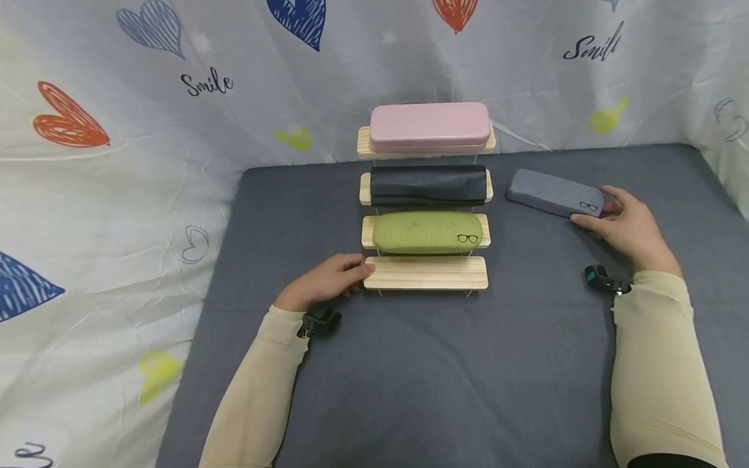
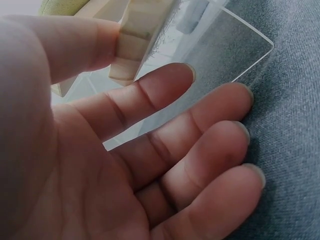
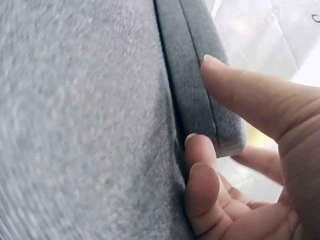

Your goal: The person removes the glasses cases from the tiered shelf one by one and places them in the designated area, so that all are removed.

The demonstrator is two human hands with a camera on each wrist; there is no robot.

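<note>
A tiered display rack with wooden shelves and clear acrylic sides stands on the table. My left hand [image 1: 328,279] pinches the left end of its lowest wooden shelf [image 1: 430,273], thumb on top. In the left wrist view, the other fingers lie by the clear acrylic side panel [image 2: 235,42]. To the right of the rack, a grey glasses case [image 1: 550,192] with a small glasses print lies slanted. My right hand [image 1: 634,227] grips its near right end between thumb and fingers; the case's seam shows in the right wrist view.
Upper shelves carry a green glasses case [image 1: 421,232], a black folded case [image 1: 428,185] and a pink glasses case [image 1: 430,127] at the top. The dark grey cloth [image 1: 409,383] covers the table. A white curtain [image 1: 246,123] with printed hearts hangs behind and at the left.
</note>
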